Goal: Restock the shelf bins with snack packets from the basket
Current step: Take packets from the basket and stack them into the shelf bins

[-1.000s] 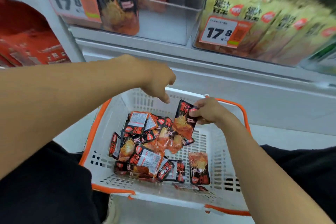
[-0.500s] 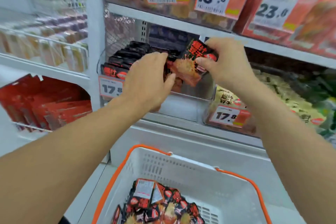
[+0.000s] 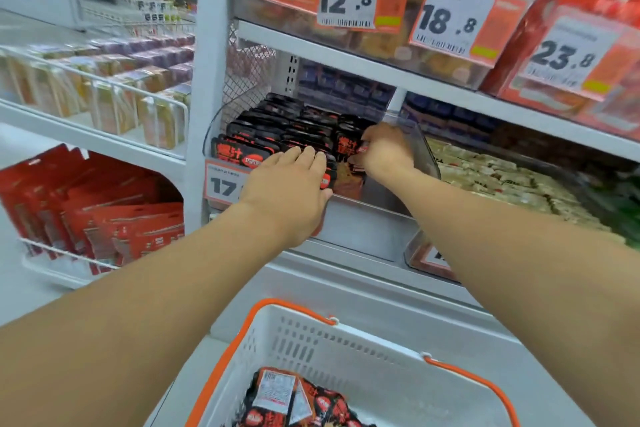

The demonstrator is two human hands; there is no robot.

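The right hand [image 3: 384, 151] is pinching a glossy black-and-red snack packet [image 3: 349, 163] and sliding it upright into the right-hand gap of the clear plastic shelf bin [image 3: 424, 152], while the left hand [image 3: 287, 184] is lying flat, fingers straight, pressing the packed rows of packets [image 3: 277, 133] back. Next, I judge, comes seating it, letting go, then reaching down to the white slotted, orange-handled basket [image 3: 346, 350], where more crinkly flat packets [image 3: 294, 402] are lying.

A clear bin [image 3: 424, 149] filled with rows of black-and-red snack packets [image 3: 277, 130] is set on the white shelf [image 3: 363, 236]. Just beside it, to the right, a second bin of pale yellow packets [image 3: 502, 180] is carried on the same shelf.
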